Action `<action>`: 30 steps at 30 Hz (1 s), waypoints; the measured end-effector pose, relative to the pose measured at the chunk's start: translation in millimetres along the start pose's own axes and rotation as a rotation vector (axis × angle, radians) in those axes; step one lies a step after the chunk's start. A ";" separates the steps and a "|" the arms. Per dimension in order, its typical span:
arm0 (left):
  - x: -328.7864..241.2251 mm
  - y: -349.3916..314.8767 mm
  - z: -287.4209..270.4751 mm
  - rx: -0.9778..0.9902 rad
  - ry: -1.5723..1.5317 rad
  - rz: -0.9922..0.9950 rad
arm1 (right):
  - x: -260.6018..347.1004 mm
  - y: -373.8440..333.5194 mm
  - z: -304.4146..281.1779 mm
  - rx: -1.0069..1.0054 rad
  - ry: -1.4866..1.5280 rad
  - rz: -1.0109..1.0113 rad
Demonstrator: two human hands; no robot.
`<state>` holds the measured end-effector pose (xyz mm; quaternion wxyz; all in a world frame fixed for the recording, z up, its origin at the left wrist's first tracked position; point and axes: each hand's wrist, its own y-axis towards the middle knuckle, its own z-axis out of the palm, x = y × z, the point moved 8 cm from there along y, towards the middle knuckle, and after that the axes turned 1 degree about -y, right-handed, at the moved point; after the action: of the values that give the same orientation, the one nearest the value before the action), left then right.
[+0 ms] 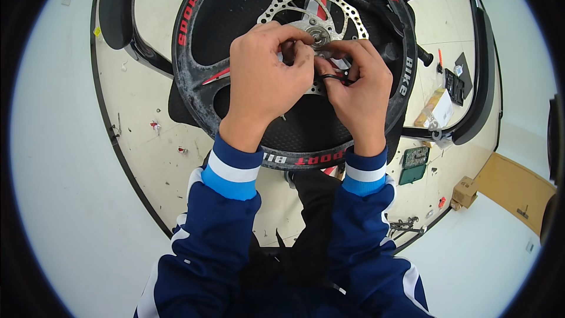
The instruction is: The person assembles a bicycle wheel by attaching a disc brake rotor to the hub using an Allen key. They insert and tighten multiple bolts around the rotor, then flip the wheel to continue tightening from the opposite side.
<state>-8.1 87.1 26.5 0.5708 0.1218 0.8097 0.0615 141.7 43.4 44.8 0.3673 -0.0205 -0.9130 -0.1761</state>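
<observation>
A black spoked bicycle wheel [187, 73] with red and white lettering lies flat in front of me. Bolted at its middle is a silver brake disc [351, 15] with drilled holes, around the round metal hub [318, 35]. My left hand [266, 73] is closed, its thumb and forefinger pinched at the hub's left edge; whatever is between them is hidden. From the other side my right hand [362, 82] is closed too, fingertips at the hub's lower right. A thin black curved piece [336, 77] shows between its thumb and fingers.
The wheel rests on a black chair with curved armrests [484, 82] on both sides. On the tiled floor to the right are a black tool case [454, 87], a green case [414, 174] and a cardboard box [465, 192]. Small scraps lie on the left floor.
</observation>
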 end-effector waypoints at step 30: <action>-19.7 -4.0 5.5 0.187 -0.200 0.202 | -24.7 -6.7 0.5 0.127 0.778 0.391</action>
<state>2.8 77.7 41.5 0.6257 0.2606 0.7346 0.0303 158.3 39.6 25.6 0.7109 -0.1025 -0.6946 -0.0414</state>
